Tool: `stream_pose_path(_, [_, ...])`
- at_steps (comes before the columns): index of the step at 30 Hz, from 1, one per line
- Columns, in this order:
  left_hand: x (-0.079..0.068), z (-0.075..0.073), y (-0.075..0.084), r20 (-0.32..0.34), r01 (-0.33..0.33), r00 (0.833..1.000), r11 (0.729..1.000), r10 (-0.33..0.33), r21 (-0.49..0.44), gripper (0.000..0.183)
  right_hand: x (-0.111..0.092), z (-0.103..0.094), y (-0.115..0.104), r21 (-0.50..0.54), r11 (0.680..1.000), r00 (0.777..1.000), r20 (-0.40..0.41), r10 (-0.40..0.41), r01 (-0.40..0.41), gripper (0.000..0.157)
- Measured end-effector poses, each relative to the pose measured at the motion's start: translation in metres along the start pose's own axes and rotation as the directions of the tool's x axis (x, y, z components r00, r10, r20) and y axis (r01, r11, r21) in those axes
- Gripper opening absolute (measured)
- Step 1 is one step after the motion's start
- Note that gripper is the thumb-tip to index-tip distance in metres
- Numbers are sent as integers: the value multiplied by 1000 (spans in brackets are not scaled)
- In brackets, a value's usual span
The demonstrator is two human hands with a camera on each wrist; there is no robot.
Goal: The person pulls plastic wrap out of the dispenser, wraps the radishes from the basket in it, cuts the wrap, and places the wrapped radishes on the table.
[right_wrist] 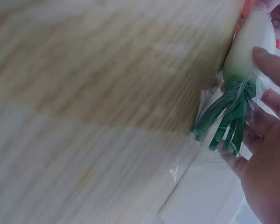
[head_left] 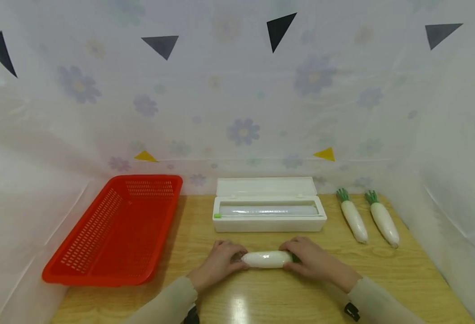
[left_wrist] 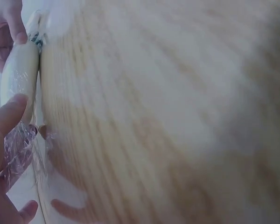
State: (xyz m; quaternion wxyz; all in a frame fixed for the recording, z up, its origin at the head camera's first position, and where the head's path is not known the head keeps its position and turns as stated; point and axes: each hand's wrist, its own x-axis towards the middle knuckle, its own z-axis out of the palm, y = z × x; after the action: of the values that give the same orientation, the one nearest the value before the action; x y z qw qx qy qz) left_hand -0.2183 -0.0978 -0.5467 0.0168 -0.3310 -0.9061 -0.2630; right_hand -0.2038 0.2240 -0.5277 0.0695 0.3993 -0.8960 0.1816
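Note:
A white radish (head_left: 267, 259) wrapped in clear plastic film lies sideways at the front middle of the table, between both hands. My left hand (head_left: 223, 261) grips its left end, and in the left wrist view crumpled film (left_wrist: 19, 144) bunches past the thumb. My right hand (head_left: 308, 258) holds the leafy end. Seen from the right wrist, the green leaves (right_wrist: 231, 116) sit under loose film, with the right thumb pressing the white body above them. Just behind the hands stands a white cling film box (head_left: 269, 224), lid raised and a film roll (head_left: 267, 210) inside.
On the left sits a red plastic basket (head_left: 152, 270) with perforated walls. Two more radishes (head_left: 355, 221) (head_left: 384, 223) with green tops lie at the right. White patterned sheeting (head_left: 241, 99) encloses the wooden table (head_left: 403, 279) at the back and sides.

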Motion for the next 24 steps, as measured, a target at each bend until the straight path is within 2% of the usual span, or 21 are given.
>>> stream_pose_path(6, [-2, 1, 0, -14, 15, 1000, 1000, -15, -3, 32, 1, 0, -6, -42, 999, 1000, -14, 13, -14, 40])
stream_pose_path(12, [-8, -2, -4, -22, 69, 997, 997, -70, -29, 35, 2, 5, -7, -89, 996, 1000, -16, 12, -13, 43])
stream_pose_path(17, [-15, -11, -6, -31, 102, 994, 995, -102, -23, 22, 3, 5, -6, -120, 993, 1000, -21, -10, 8, 44])
stream_pose_path(21, [-16, -16, -4, -5, 104, 995, 994, -104, -36, 10, 4, 2, -5, -153, 988, 998, -40, -43, 36, 43])
stream_pose_path(24, [-17, -18, -2, 19, 149, 989, 986, -148, -80, 9, 4, 1, -6, -173, 984, 998, -38, -58, 50, 44])
